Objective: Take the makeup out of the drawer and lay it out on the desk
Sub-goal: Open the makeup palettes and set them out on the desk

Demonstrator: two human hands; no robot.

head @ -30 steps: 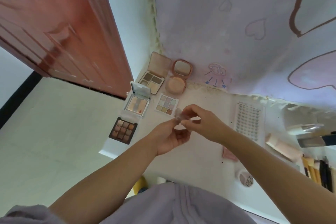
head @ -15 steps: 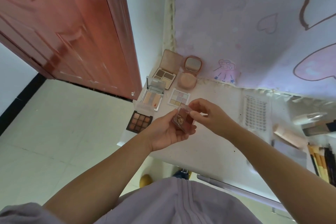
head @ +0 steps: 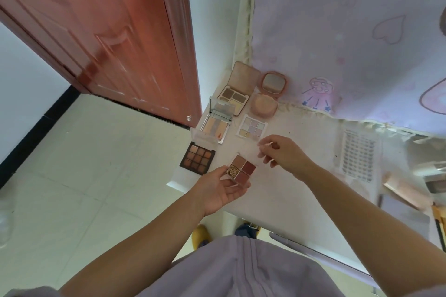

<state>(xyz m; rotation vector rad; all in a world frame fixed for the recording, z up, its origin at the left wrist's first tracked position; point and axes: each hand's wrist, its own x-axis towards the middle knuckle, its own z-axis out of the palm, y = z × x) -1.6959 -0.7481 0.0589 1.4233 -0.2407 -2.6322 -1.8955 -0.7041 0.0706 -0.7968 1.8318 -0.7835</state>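
While our left hand [head: 220, 188] cradles the small four-pan palette [head: 241, 168] from below, fingers curled up around its near edge, our right hand [head: 281, 153] pinches its clear lid [head: 251, 152] between thumb and fingertips, flipped open just above the pans. We hold it low over the white counter [head: 277, 190]. Just beyond the left hand sits the dark nine-pan palette [head: 198, 158], and further out the mirrored palette [head: 216, 125]. Right past the right hand lies the pale nine-pan palette [head: 252, 127], with the round pink compact [head: 265, 101] and the beige palette [head: 237, 89] behind it.
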